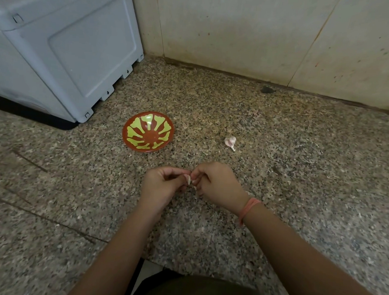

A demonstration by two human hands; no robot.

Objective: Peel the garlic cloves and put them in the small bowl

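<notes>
Hands meet low over the speckled stone counter [299, 174], toward its near edge. The left hand [160, 187] has its fingers curled in, and between thumb and fingertips it pinches a garlic clove [188, 179], pale with a pinkish skin, held just above the stone. The right hand [218, 186] comes in from the other side with its fingers bent as well, the tips closed against the same clove. Whether they have hold of the skin or of the clove itself I cannot tell from where I stand. An orange band [247, 208] sits round the right wrist. Beyond the hands and a little to the left stands the bowl [147, 135], reddish brown with yellow-green shapes fanning out from its middle, upright on the counter and well apart from the clove. To the right of the bowl, apart from it, a piece of garlic [230, 141] lies on the stone, its short stalk end pointing toward the near side. A big grey plastic box [59, 52] fills the far left corner of the counter, and a stained tiled wall [238, 33] runs along the back.
</notes>
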